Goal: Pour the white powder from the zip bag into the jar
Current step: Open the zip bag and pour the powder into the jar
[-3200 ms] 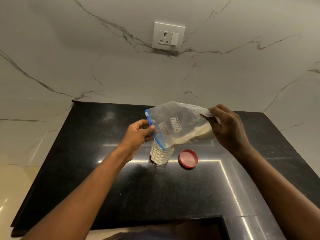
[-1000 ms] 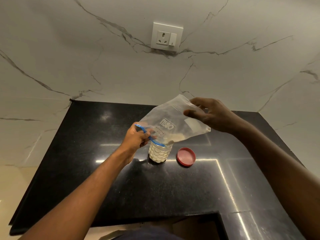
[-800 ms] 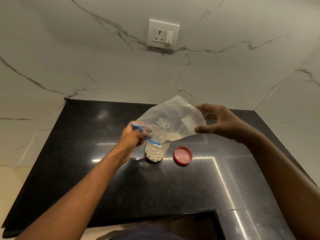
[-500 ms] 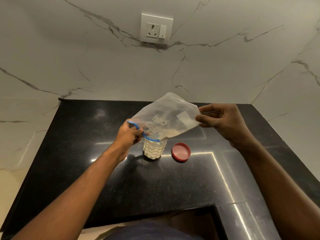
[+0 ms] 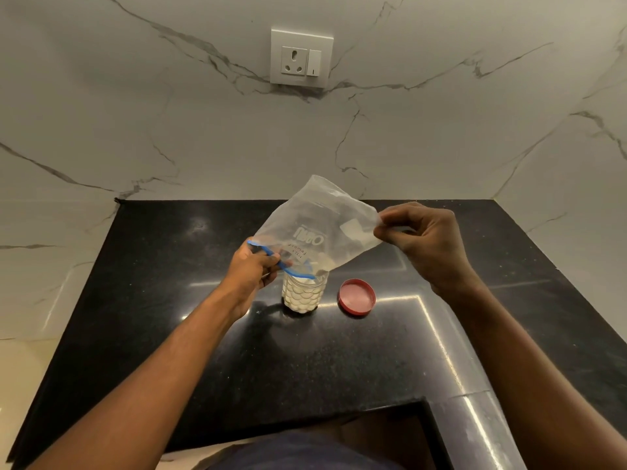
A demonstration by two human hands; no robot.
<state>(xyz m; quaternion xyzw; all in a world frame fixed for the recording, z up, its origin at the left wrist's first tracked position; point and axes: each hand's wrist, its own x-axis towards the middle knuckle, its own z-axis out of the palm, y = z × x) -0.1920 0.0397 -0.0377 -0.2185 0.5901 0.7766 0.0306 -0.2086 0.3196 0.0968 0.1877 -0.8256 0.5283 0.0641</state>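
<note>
A clear zip bag (image 5: 319, 225) with a blue zip strip is tipped mouth-down over a small dimpled glass jar (image 5: 304, 295) standing on the black counter (image 5: 169, 300). The jar holds white powder nearly to its neck. Only a little powder shows at the bag's lower edge, by the jar's mouth. My left hand (image 5: 252, 269) pinches the blue zip edge right beside the jar's rim. My right hand (image 5: 424, 242) pinches the bag's raised bottom corner, up and to the right of the jar.
The jar's red lid (image 5: 357, 296) lies on the counter just right of the jar. A marble wall with a white socket and switch (image 5: 301, 57) rises behind. The counter's front edge has a cut-out (image 5: 373, 432) near my body.
The powder that filled the bag's lower part has run into the jar and the bag looks nearly empty. My right hand let go for a moment, then took the bottom corner and raised it.
</note>
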